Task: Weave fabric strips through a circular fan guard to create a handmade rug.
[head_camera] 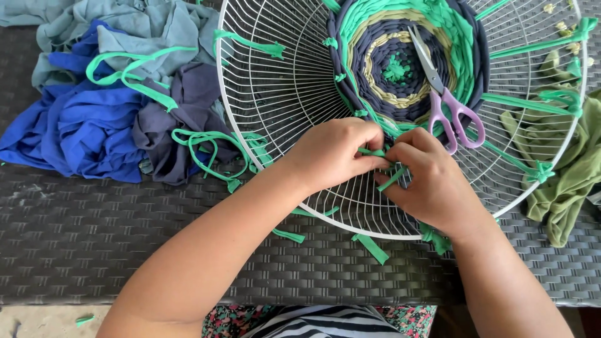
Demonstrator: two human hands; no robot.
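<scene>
Green strip: we see a green fabric strip (389, 180) pinched between both hands over the wire spokes, just below the woven centre.
Left hand: our left hand (330, 152) is closed on the strip, fingertips pressed together at its upper end.
Right hand: our right hand (432, 181) grips the same strip from the other side, fingers curled, touching the left hand's fingertips.
Frame: a round white wire fan guard (275, 94) lies on the table, with green strips knotted around its rim.
Weave: a circular woven mat (400, 69) of navy, green and khaki bands fills the guard's middle, just above the hands.
Scissors: lilac-handled scissors (444, 100) rest on the weave, closed, handles toward the right hand but apart from it.
Fabric pile: blue, grey and purple cloth (106, 112) lies heaped left of the guard, with loose green loops on it.
Olive cloth: an olive piece (570, 181) sits at the right edge.
Table: dark woven wicker table (94, 250).
</scene>
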